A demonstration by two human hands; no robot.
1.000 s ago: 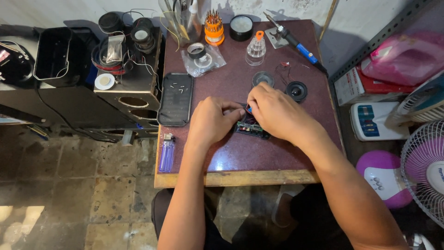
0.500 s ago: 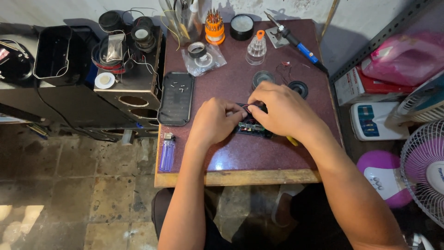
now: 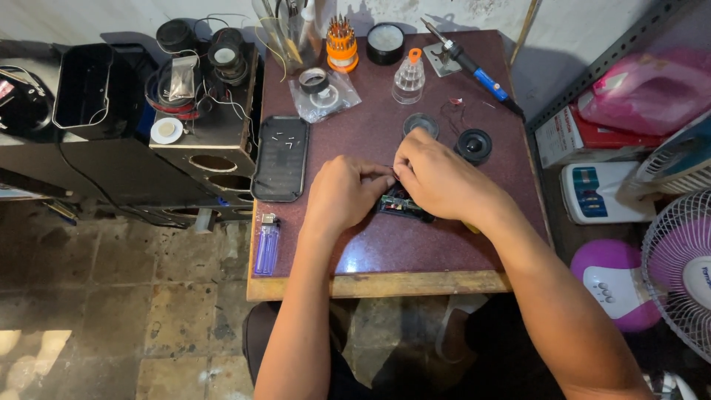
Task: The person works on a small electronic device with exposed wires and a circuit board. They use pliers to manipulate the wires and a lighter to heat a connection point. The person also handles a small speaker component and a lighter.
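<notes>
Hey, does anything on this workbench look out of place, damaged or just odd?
The black speaker cabinet left of the table has bare round holes where drivers would sit. Both hands, left hand and right hand, are on a small opened device with its circuit board exposed.

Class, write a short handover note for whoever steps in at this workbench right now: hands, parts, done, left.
Left hand and right hand: both closed over the small dark circuit board at the middle of the maroon table.
Nearby: small black round speaker, blue-handled soldering iron, black flat tray holding loose screws.
Done: board lies bare.
Left: cannot tell; fingers hide the work.
</notes>
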